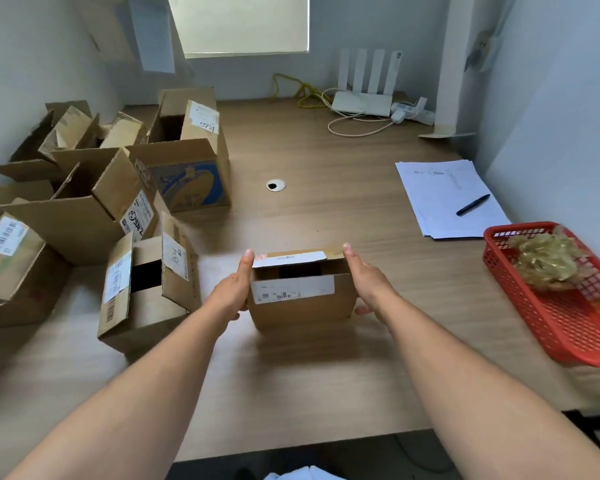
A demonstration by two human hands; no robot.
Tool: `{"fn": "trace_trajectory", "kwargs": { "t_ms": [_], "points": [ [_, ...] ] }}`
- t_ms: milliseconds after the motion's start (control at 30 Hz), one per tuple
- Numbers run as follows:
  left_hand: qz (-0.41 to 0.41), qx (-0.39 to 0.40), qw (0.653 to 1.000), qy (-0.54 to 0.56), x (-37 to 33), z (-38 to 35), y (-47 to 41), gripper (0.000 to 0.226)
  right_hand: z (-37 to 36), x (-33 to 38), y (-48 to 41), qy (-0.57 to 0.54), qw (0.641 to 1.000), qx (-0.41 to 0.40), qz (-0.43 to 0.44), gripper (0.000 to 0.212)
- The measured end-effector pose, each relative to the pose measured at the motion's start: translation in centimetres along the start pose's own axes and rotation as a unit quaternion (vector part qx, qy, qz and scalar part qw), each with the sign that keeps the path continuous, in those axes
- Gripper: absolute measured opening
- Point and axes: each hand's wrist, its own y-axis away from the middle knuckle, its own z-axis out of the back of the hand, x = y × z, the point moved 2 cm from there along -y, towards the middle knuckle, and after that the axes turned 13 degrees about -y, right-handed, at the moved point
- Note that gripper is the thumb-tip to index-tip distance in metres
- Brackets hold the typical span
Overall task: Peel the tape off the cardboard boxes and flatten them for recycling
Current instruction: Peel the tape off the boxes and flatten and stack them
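Observation:
A small cardboard box [300,306] with white labels on its top flaps stands on the wooden table [291,368] in front of me. A dark gap shows between its flaps. My left hand [231,289] holds the box's left side, thumb up along the top edge. My right hand [369,282] holds its right side the same way, fingers curled under the lower corner. Several more opened boxes [84,209] stand grouped on the left of the table.
A red plastic basket [568,327] with a wad of crumpled tape [548,259] sits at the right edge. Papers [444,199] with a black pen [471,205] lie behind it. A white router [362,102] and cables stand at the back. A cable hole [276,185] marks mid-table.

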Motion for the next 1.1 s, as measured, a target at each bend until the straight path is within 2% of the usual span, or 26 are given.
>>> {"fn": "trace_trajectory", "kwargs": {
  "t_ms": [100,167,300,433,467,533,667,733,800,833,900,1000,1067,1100],
  "points": [
    [0.031,-0.009,0.999,0.024,0.7,-0.8,0.4,0.076,0.1,-0.8,-0.4,0.023,0.999,0.019,-0.034,0.084],
    [0.036,-0.024,0.998,0.049,0.9,-1.1,0.9,0.075,0.0,-0.9,-0.5,0.014,0.999,0.033,-0.024,0.077],
    [0.046,-0.025,0.990,0.131,1.1,-1.0,1.5,0.079,0.0,-0.9,-0.4,-0.035,0.997,0.054,0.035,0.096],
    [0.055,-0.022,0.979,0.197,1.5,-0.4,2.3,0.097,-0.2,-0.4,0.1,-0.152,0.985,0.059,0.055,0.059],
    [0.053,-0.027,0.977,0.206,1.7,-0.3,2.5,0.094,-0.3,-0.3,0.0,-0.176,0.982,0.054,0.051,0.054],
    [0.051,-0.039,0.972,0.227,2.3,-0.1,2.8,0.081,-0.7,-0.2,0.2,-0.196,0.979,0.037,0.048,0.053],
    [0.043,-0.064,0.966,0.248,3.3,0.6,3.2,0.067,-1.8,0.1,1.1,-0.144,0.987,0.024,0.072,0.061],
    [0.034,-0.057,0.961,0.268,3.8,0.9,3.2,0.075,-2.3,0.1,1.3,-0.133,0.988,0.023,0.078,0.061],
    [0.034,-0.053,0.956,0.288,4.3,1.2,3.1,0.094,-2.7,0.3,1.6,-0.152,0.985,0.039,0.076,0.049],
    [0.028,-0.058,0.953,0.296,4.4,1.4,3.0,0.096,-2.8,0.4,1.8,-0.170,0.982,0.048,0.072,0.042],
    [0.011,-0.083,0.945,0.317,4.4,1.8,3.0,0.076,-3.0,0.5,2.0,-0.201,0.975,0.066,0.064,0.036],
    [-0.021,-0.105,0.933,0.343,4.1,2.2,2.9,0.042,-3.1,0.5,1.9,-0.201,0.975,0.064,0.070,0.061],
    [-0.036,-0.104,0.932,0.347,3.8,2.5,3.3,0.039,-3.3,0.4,1.8,-0.212,0.973,0.073,0.065,0.057],
    [-0.038,-0.097,0.934,0.343,3.9,2.5,3.3,0.046,-3.4,0.1,1.7,-0.215,0.972,0.076,0.060,0.050]
  ]
}}
